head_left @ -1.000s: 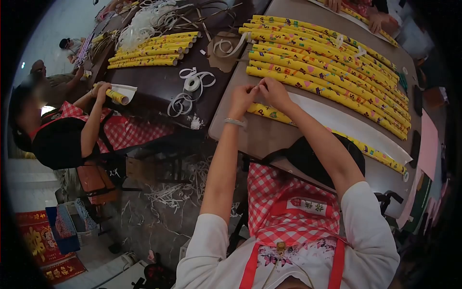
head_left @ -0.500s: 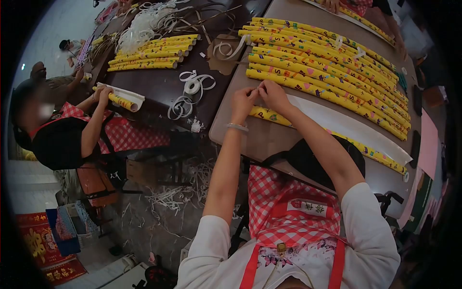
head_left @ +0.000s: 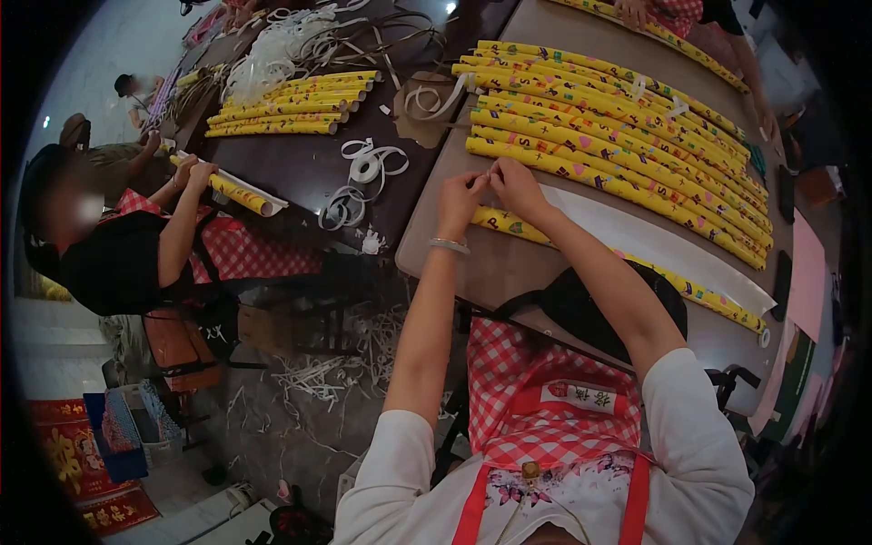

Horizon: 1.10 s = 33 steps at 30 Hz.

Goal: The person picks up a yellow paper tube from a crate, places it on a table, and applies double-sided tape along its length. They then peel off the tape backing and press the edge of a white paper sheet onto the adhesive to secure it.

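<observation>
My left hand and my right hand meet fingertip to fingertip over the grey table, both with fingers pinched. Whatever lies between the fingertips is too small to make out. Just below my right hand and forearm is a partly rolled yellow patterned sheet, its white side showing behind the roll. Beyond it, several finished-looking yellow rolls lie side by side. A small white tape roll sits at the right end of the partly rolled sheet.
A co-worker at the left holds another yellow roll at the dark table. White ribbon coils and more yellow rolls lie there. A black bag rests at my table's front edge. Another person's hand is at the top right.
My hands stay together in nearly the same place, with a slight shift of the fingers. The co-worker's hands and roll have moved a little. The camera view has shifted slightly.
</observation>
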{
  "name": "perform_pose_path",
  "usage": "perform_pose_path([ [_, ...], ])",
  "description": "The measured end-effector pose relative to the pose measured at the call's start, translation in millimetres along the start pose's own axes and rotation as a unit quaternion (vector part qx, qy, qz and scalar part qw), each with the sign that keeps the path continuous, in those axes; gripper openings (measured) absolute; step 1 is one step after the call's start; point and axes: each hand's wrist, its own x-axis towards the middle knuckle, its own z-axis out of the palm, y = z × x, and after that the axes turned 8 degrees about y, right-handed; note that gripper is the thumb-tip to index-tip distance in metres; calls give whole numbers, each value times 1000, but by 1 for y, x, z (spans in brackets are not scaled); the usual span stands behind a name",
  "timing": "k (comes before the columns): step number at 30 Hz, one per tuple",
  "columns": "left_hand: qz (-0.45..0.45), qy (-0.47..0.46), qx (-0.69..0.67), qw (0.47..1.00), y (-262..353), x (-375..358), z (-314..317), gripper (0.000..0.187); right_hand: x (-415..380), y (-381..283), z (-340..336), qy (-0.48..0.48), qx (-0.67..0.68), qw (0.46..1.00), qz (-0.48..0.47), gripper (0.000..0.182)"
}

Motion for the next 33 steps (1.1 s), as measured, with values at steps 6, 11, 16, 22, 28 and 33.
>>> perform_pose_path([
  [6,7,-6,-10,1000,3,-1,-3,29,1,3,0,17,8,1000,6,15],
  [11,18,11,-30,999,0,-2,0,26,4,4,0,1,28,1000,15,22],
  [16,20,13,-36,999,2,-2,-2,25,3,3,2,8,0,1000,15,18],
  [22,-4,-17,3,1000,7,-2,-5,28,1,4,6,27,-11,1000,5,15],
  [28,0,-10,-19,1000,2,-1,-1,27,0,1,5,32,-12,999,15,14],
  [33,5,-3,-20,1000,-1,0,0,26,0,6,11,40,-12,999,8,14],
])
